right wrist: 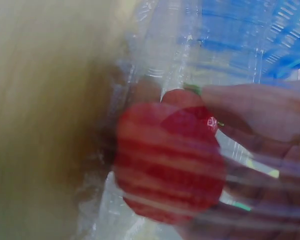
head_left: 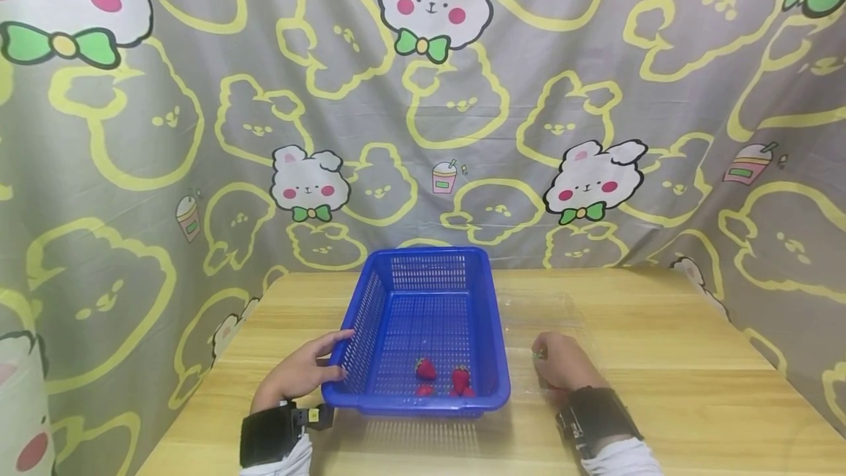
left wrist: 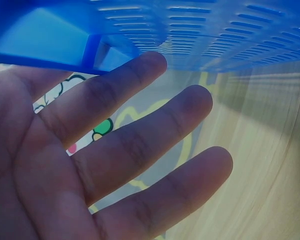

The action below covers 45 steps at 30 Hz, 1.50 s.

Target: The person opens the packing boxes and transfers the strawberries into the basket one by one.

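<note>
A blue plastic basket (head_left: 494, 314) stands on the table with several red strawberries (head_left: 426, 369) at its near end. My left hand (head_left: 300, 367) is at the basket's left rim; in the left wrist view, straight fingers (left wrist: 140, 145) reach along beneath its slotted wall. To the right of the basket, my right hand (head_left: 567, 360) is over a clear plastic box (head_left: 535, 307), its fingers pinching a strawberry (right wrist: 182, 100) near its green leaves. Another strawberry (right wrist: 170, 165) looms large and blurred in front of that hand in the right wrist view.
The wooden table (head_left: 681, 358) runs beyond the box to the right. Close behind the basket hangs a grey curtain (head_left: 423, 204) with rabbit prints, which also closes off both sides. Each wrist wears a black strap (head_left: 267, 435).
</note>
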{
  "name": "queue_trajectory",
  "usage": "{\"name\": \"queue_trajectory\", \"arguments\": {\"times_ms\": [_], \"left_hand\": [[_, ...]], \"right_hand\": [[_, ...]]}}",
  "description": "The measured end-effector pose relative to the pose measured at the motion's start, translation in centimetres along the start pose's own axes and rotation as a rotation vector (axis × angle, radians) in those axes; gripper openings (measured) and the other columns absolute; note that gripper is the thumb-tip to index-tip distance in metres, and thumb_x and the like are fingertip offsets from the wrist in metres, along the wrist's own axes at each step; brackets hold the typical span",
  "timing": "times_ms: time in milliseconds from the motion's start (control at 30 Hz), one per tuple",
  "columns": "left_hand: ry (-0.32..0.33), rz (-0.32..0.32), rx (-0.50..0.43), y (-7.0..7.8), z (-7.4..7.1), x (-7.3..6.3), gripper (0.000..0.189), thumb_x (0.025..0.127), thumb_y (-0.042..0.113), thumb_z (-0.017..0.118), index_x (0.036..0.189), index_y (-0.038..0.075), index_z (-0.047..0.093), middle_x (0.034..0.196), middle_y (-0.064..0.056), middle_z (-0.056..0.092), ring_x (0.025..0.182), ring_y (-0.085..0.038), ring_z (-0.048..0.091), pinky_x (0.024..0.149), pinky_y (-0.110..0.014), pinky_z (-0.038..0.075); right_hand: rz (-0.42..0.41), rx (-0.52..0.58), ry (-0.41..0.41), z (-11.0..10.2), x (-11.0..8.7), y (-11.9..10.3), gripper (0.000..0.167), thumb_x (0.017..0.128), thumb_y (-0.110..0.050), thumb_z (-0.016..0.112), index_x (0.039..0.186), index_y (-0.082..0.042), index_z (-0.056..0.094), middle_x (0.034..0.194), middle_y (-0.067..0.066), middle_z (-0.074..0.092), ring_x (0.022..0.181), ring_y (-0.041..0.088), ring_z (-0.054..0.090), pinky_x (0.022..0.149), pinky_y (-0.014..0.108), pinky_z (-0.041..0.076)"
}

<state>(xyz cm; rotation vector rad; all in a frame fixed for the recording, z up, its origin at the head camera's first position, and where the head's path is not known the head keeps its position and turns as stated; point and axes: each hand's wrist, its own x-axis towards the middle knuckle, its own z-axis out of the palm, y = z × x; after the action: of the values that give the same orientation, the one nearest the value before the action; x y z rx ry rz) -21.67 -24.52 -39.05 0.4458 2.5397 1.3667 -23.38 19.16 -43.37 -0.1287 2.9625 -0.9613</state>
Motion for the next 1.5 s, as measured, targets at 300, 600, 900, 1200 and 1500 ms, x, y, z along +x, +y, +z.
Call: {"name": "queue_trajectory", "arguments": {"times_ms": [300,600,900,1200,1500], "left_hand": [[0.0,-0.005,0.011,0.0,-0.01,-0.05,0.065,0.086,0.004,0.066,0.144,-0.001,0.039,0.14,-0.036,0.041,0.12,-0.056,0.046,0.087,-0.059,0.049],[-0.016,0.003,-0.007,0.27,-0.16,-0.05,0.066,0.085,0.003,0.066,0.144,-0.003,0.038,0.139,-0.039,0.039,0.115,-0.058,0.05,0.084,-0.056,0.052],[-0.006,-0.01,0.004,0.3,-0.08,-0.11,0.065,0.085,0.003,0.066,0.144,-0.002,0.039,0.139,-0.039,0.039,0.114,-0.057,0.05,0.083,-0.056,0.053],[0.0,-0.011,0.017,0.21,-0.05,-0.03,0.065,0.085,0.003,0.066,0.144,-0.002,0.04,0.139,-0.037,0.04,0.116,-0.057,0.049,0.084,-0.058,0.051],[-0.005,0.001,0.037,0.07,-0.05,0.07,0.065,0.086,0.005,0.066,0.144,-0.001,0.039,0.14,-0.035,0.041,0.121,-0.056,0.046,0.087,-0.058,0.05]], "right_hand": [[-0.003,-0.005,0.003,0.14,0.1,-0.04,0.015,0.08,-0.003,0.066,0.095,0.0,0.066,0.077,0.006,0.06,0.068,0.019,0.056,0.065,0.039,0.051],[-0.042,-0.024,0.025,0.06,0.21,-0.06,0.015,0.079,-0.002,0.066,0.094,0.0,0.066,0.077,0.006,0.059,0.07,0.02,0.057,0.066,0.042,0.052],[-0.043,-0.021,0.027,-0.05,0.14,-0.16,0.016,0.079,-0.002,0.066,0.095,0.0,0.066,0.077,0.006,0.059,0.071,0.02,0.057,0.067,0.042,0.052],[-0.053,-0.007,0.045,-0.04,0.18,-0.05,0.018,0.076,-0.002,0.066,0.095,0.0,0.066,0.081,0.009,0.061,0.076,0.024,0.06,0.07,0.046,0.052],[-0.049,-0.006,0.051,-0.14,0.0,-0.19,0.017,0.076,-0.002,0.067,0.093,-0.001,0.066,0.08,0.007,0.061,0.074,0.022,0.058,0.068,0.042,0.051]]}}
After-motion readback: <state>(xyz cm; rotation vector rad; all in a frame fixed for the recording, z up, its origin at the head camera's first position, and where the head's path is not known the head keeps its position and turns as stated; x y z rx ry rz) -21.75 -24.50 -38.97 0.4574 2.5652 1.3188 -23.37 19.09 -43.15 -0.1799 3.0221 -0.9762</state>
